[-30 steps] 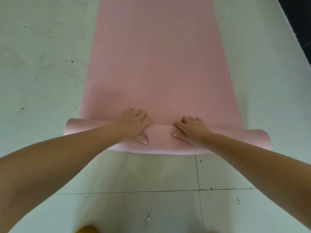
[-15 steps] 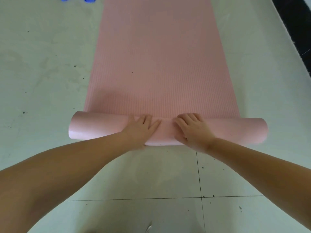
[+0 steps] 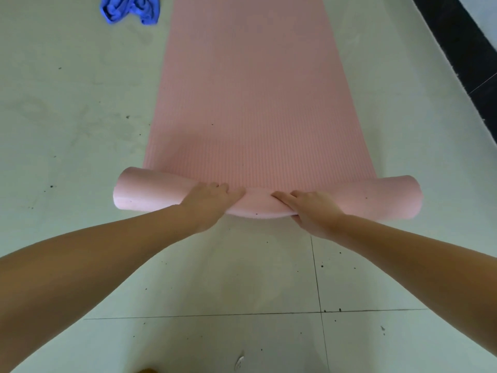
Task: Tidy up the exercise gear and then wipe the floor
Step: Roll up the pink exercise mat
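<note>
Both forearms are bare, with no sleeves in view. The left hand (image 3: 212, 201) and right hand (image 3: 313, 211) wear nothing.

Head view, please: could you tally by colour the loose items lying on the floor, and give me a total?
Pink: 1, the pink ribbed foam exercise mat, partly rolled at its near end, with the left hand and right hand gripping the roll.
Blue: 1, the crumpled blue cloth on the pale tiled floor left of the mat.
Total: 2
</note>
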`<control>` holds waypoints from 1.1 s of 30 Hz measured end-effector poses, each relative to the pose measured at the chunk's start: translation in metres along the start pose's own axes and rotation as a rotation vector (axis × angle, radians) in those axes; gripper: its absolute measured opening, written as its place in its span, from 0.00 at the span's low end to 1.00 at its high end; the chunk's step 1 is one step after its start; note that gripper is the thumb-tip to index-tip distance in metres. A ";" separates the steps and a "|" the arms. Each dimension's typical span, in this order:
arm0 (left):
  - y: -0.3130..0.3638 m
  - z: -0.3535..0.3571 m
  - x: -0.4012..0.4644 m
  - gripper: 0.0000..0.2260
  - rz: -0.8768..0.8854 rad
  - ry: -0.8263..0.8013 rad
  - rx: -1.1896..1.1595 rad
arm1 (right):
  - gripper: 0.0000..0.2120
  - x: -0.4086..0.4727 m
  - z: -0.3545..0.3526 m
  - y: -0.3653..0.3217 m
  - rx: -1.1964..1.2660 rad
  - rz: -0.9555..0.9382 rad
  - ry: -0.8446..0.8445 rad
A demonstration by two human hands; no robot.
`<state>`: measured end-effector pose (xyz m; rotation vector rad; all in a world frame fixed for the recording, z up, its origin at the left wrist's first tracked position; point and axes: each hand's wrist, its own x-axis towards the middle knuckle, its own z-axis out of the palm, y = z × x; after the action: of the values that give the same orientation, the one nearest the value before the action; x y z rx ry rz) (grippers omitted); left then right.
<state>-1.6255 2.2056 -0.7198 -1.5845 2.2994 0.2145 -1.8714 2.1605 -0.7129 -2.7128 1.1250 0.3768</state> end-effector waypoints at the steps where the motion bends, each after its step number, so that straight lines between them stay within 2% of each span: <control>1: -0.001 -0.002 -0.004 0.31 0.044 0.087 0.021 | 0.26 -0.004 -0.003 -0.001 -0.010 -0.011 0.013; 3: -0.003 -0.002 -0.019 0.35 0.095 0.215 0.072 | 0.26 -0.012 -0.009 -0.005 -0.024 -0.030 0.038; 5: -0.007 0.001 -0.033 0.37 0.123 0.275 0.066 | 0.25 -0.015 -0.015 -0.011 -0.027 -0.056 0.044; 11: -0.019 0.009 -0.061 0.32 0.110 0.238 -0.019 | 0.23 -0.009 -0.021 -0.037 0.028 -0.131 -0.061; 13: -0.018 0.008 -0.069 0.25 0.098 0.169 -0.037 | 0.23 -0.005 -0.021 -0.042 0.030 -0.149 -0.121; 16: -0.015 0.005 -0.074 0.19 0.062 -0.077 -0.152 | 0.21 0.000 -0.018 -0.050 0.103 -0.189 -0.212; 18: -0.020 0.006 -0.071 0.17 0.030 -0.188 -0.287 | 0.21 0.008 -0.017 -0.051 0.208 -0.170 -0.325; 21: -0.038 0.006 -0.045 0.18 -0.022 -0.303 -0.408 | 0.21 0.036 -0.017 -0.034 0.393 -0.045 -0.523; 24: -0.055 0.001 -0.011 0.18 -0.072 -0.376 -0.525 | 0.20 0.062 -0.021 -0.015 0.548 0.051 -0.615; 27: -0.068 0.008 0.010 0.22 -0.111 -0.342 -0.581 | 0.21 0.074 -0.015 -0.004 0.592 0.125 -0.621; 30: -0.077 0.019 0.013 0.37 -0.128 -0.272 -0.485 | 0.24 0.078 -0.006 0.005 0.611 0.195 -0.540; 33: -0.080 0.026 0.014 0.39 -0.136 -0.200 -0.403 | 0.32 0.078 0.001 0.010 0.439 0.211 -0.393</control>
<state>-1.5507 2.1721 -0.7437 -1.8015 2.0735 0.8056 -1.8253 2.1022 -0.7376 -2.0402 1.2085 0.5835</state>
